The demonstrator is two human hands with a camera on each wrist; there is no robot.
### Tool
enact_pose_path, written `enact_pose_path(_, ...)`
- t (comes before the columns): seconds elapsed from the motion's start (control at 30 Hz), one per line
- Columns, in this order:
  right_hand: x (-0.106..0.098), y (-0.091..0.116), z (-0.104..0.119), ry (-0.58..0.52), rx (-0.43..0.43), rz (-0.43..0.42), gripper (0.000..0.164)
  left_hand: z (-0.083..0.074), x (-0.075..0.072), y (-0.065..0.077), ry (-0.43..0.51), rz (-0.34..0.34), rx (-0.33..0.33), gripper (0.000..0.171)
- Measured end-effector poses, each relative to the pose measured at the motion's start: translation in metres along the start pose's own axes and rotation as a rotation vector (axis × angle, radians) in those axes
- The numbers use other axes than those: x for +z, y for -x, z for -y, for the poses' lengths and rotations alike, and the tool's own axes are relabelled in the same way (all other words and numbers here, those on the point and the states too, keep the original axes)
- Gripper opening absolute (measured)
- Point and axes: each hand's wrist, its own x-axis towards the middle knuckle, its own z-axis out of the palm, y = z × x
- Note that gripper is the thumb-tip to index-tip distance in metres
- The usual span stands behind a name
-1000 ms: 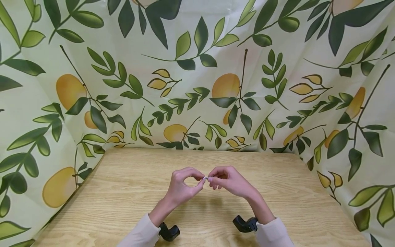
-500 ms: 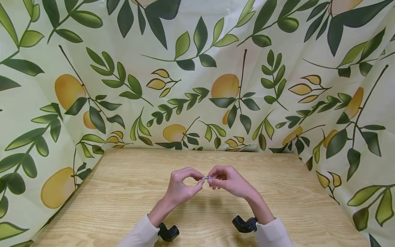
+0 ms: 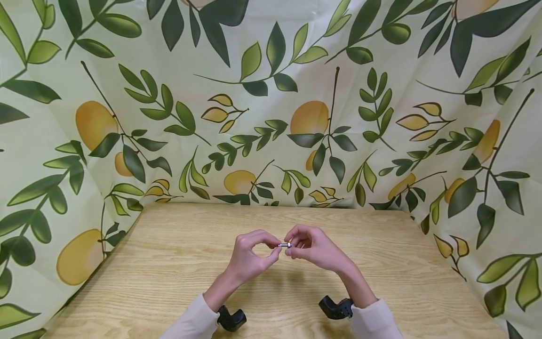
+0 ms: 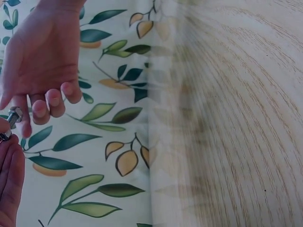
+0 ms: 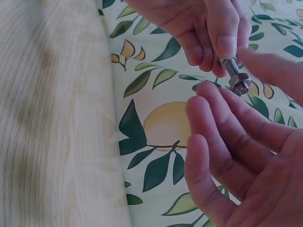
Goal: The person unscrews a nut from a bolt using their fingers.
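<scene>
A small metal bolt [image 5: 232, 67] is held above the table, pinched at one end between the thumb and fingers of my left hand [image 3: 250, 256]. On its other end sits a hex nut [image 5: 239, 82], facing my right hand [image 3: 317, 248]. The right thumb and fingers stand spread on either side of the nut. A gap shows between them and the nut in the right wrist view. In the left wrist view the nut end appears close to the right fingertips [image 4: 40, 108]. The left fingertips hide the bolt's held end.
Below both hands lies a wood-grain table [image 3: 178, 245]. A cloth [image 3: 271, 117] printed with leaves and orange fruit rises behind it and along both sides. Black wrist mounts [image 3: 336, 307] jut inward from the sleeves, low over the table.
The right thumb and forefinger have parted from the bolt's nut end, so the nut now shows between them. The left hand has kept its hold and barely moved.
</scene>
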Motion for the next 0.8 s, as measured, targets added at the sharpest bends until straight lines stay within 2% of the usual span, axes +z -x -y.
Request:
enact_pose_path(0.27, 0.0001, -0.0006, -0.0008, -0.013, -0.003, 0.010, 0.015, 0.0009, 0.0007, -0.0003, 0.006, -0.005, 0.024, 0.020)
enact_pose_path(0.37, -0.0002, -0.0013, -0.0014, -0.001, -0.004, 0.008, 0.019, 0.0013, 0.0009, -0.0001, 0.005, -0.004, 0.025, 0.020)
enact_pose_path(0.6, 0.0001, -0.0016, -0.0012, 0.003, 0.012, 0.018, 0.014, 0.0002, 0.0004, -0.0010, -0.005, -0.006, 0.021, 0.020)
enact_pose_path(0.8, -0.0001, -0.0018, -0.0008, 0.022, 0.012, 0.016, 0.018, -0.0007, 0.0007, -0.0012, 0.004, -0.004, 0.024, 0.019)
